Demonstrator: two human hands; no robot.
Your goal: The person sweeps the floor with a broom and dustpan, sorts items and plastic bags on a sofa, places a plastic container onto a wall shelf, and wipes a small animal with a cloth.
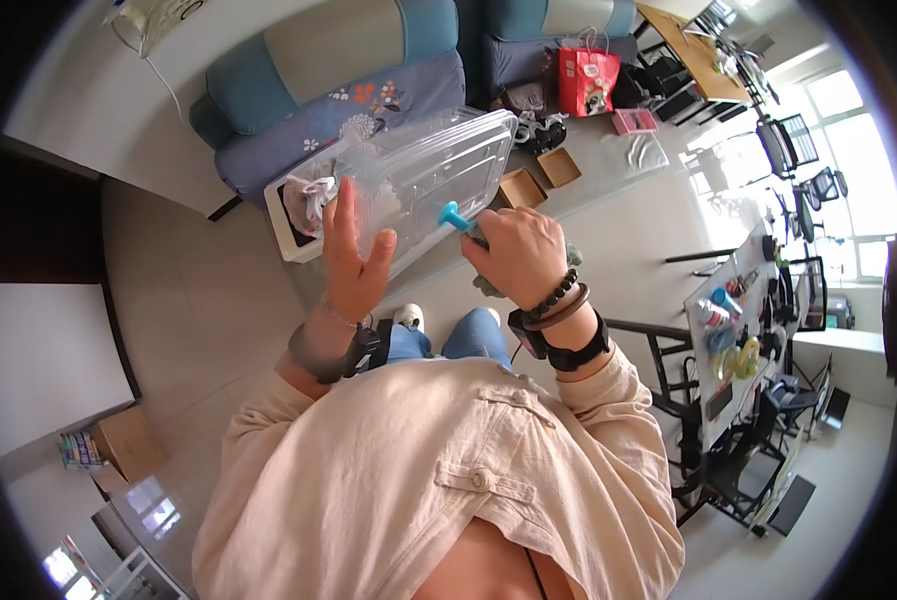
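My right hand (524,254) is closed round a turquoise handle (452,216) with a flared, rounded end that sticks out to the left of the fist. Grey-green, soft-looking material (487,288) shows below and beside this hand; whether it belongs to the handle I cannot tell. My left hand (354,262) is raised with fingers stretched and thumb apart, holding nothing. It is in front of the near left part of a large clear plastic box or lid (438,180), which looks tilted. Contact between them is unclear. Behind the left fingers, a white plastic bag (313,195) lies in a white-rimmed container (286,243).
A blue and grey sofa (333,50) stands behind the clear plastic. Small open cardboard boxes (559,167), a red paper bag (588,80) and a pink basket (635,121) are farther right. A cluttered table (709,405) with chairs is at the right.
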